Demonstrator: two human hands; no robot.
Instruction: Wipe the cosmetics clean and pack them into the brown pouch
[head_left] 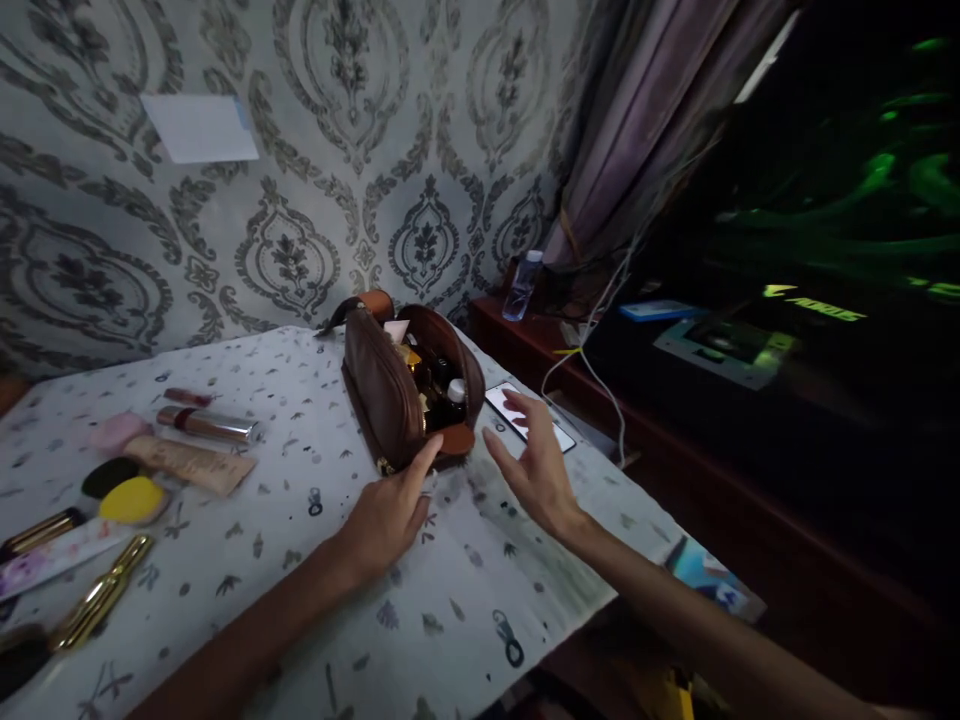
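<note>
A brown leather-like makeup bag (382,385) stands unzipped on the table, its top gaping. Inside it are several small items, among them a white-capped bottle (456,392) and something gold. My left hand (386,515) is at the bag's near end; its index finger is stretched out and touches the orange-brown tab (456,438) there. The rest of its fingers are partly hidden. To the right of the bag, my right hand (536,470) hovers with fingers apart and holds nothing. Partly behind that hand lies a phone (561,437) with a lit white screen.
Makeup items lie at the left: a beige tube (191,463), a silver tube (214,425), a yellow sponge (133,498), a pink puff (120,432) and a gold-handled brush (101,595). A clear bottle (523,288), white cables (600,375) and a dark computer case (810,400) are at the right.
</note>
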